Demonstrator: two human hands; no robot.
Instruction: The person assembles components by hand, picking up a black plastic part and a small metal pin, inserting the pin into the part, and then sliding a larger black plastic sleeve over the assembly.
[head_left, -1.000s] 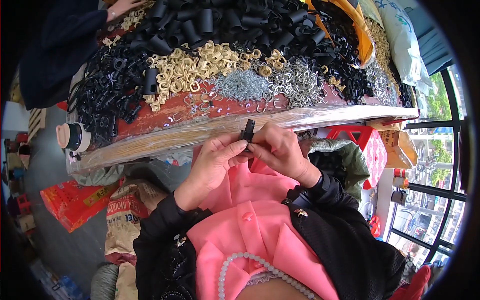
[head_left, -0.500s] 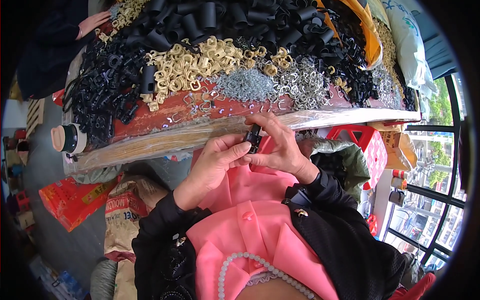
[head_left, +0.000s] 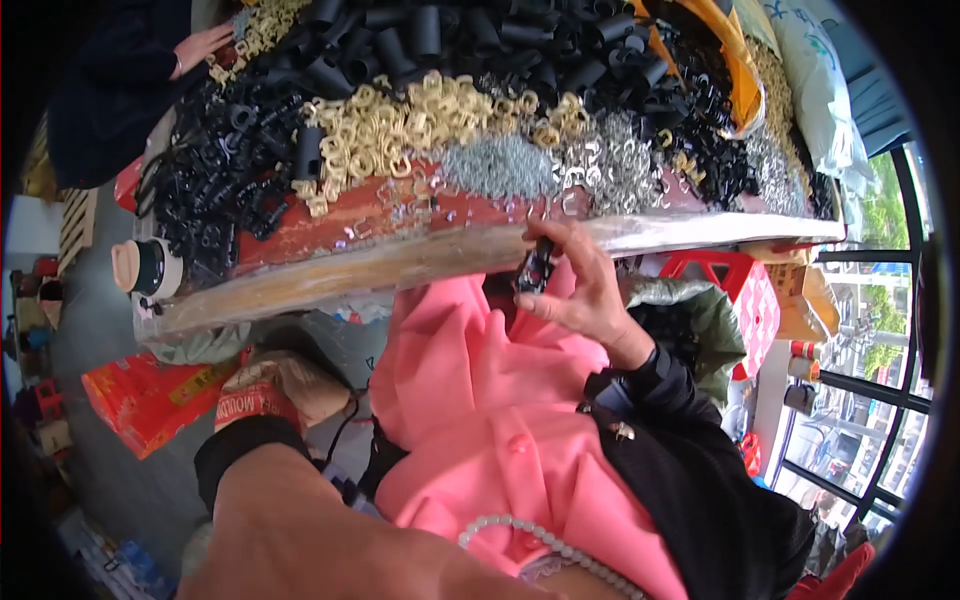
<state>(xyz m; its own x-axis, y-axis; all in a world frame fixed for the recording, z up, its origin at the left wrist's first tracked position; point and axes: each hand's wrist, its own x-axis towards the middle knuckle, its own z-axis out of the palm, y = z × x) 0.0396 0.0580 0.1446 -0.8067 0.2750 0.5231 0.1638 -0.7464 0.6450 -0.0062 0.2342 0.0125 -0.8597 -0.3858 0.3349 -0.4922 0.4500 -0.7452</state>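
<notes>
The left hand is leaving the small black part (head_left: 535,268); its bare forearm (head_left: 330,540) is now filling the view at seven o'clock, the hand itself out of sight. The right hand (head_left: 580,290) alone is gripping the part, lifting it toward the table edge (head_left: 400,262) at twelve o'clock.

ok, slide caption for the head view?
Right hand holds a small black part at the table edge, below heaped black and brass fittings.
</notes>
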